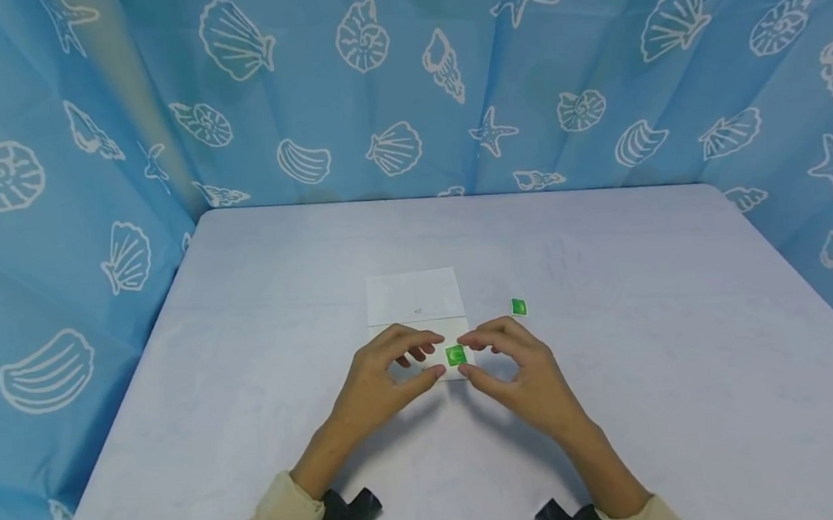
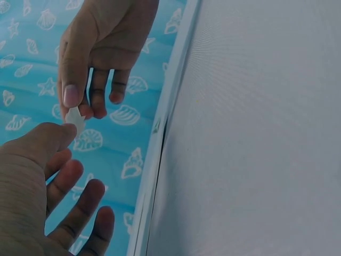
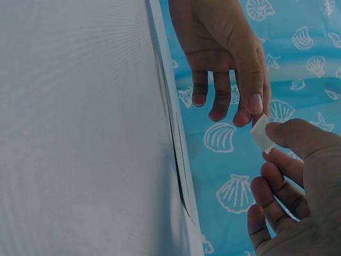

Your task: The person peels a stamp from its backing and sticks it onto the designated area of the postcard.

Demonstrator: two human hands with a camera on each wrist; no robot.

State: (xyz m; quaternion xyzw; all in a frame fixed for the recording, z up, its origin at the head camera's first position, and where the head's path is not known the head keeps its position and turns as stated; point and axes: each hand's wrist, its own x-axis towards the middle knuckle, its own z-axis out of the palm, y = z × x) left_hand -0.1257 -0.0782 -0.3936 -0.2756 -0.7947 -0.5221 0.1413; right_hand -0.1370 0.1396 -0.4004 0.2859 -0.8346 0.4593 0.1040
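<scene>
Over the white folded card [image 1: 412,291]: one green square [image 1: 456,356], no long axis; at 9 o'clock from my right hand [image 1: 537,378], nearer, fingers pinching it; at 3 o'clock from my left hand [image 1: 373,379], fingers parted, hold I cannot tell.

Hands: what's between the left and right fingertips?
A small green square between left hand and right hand in the head view; wrist views show its pale side.
</scene>
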